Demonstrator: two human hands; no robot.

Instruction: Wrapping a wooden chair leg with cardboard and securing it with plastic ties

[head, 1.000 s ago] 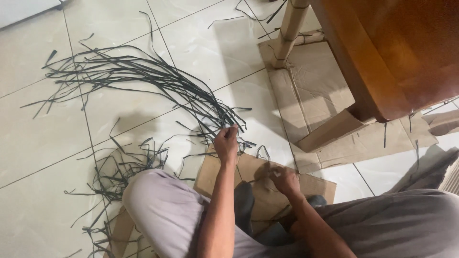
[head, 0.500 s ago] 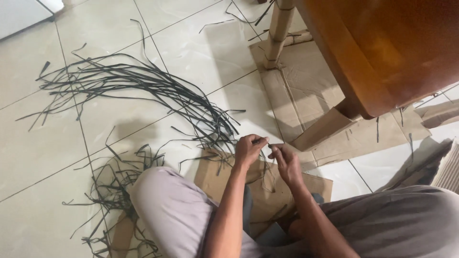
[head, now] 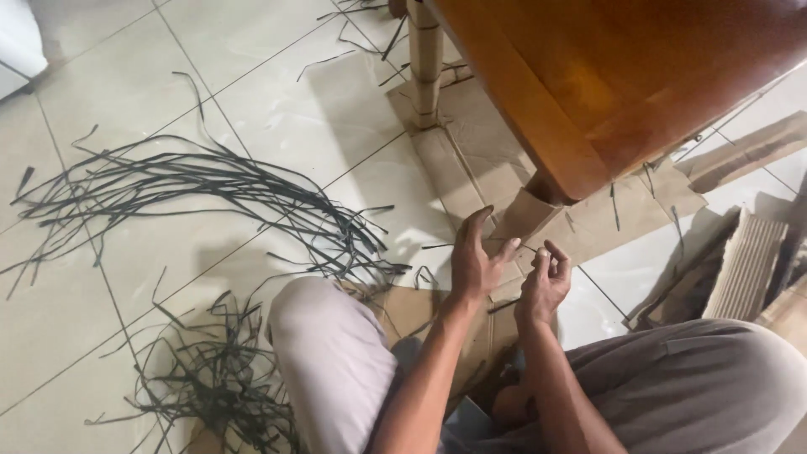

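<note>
I sit on the floor with my knees up. My left hand [head: 473, 262] and my right hand [head: 545, 279] are raised close together in front of me, over flat cardboard [head: 454, 168]. A thin dark strip [head: 435, 246] runs across between them. The right hand pinches one end with its fingertips. The left hand has its thumb and fingers partly spread, the strip passes through them and its free end pokes out to the left. A long bundle of the same dark strips [head: 210, 189] lies on the tiled floor to the left.
A tangle of shorter dark strips [head: 210, 378] lies by my left knee [head: 328, 353]. A brown wooden table [head: 605, 76] overhangs at top right, its leg [head: 424, 50] wrapped in cardboard. Corrugated cardboard pieces [head: 744, 265] are stacked at the right.
The view has shifted right and up. My left hand left the bundle with one strip, met the right hand, and both lifted toward the table; the left fingers have spread apart.
</note>
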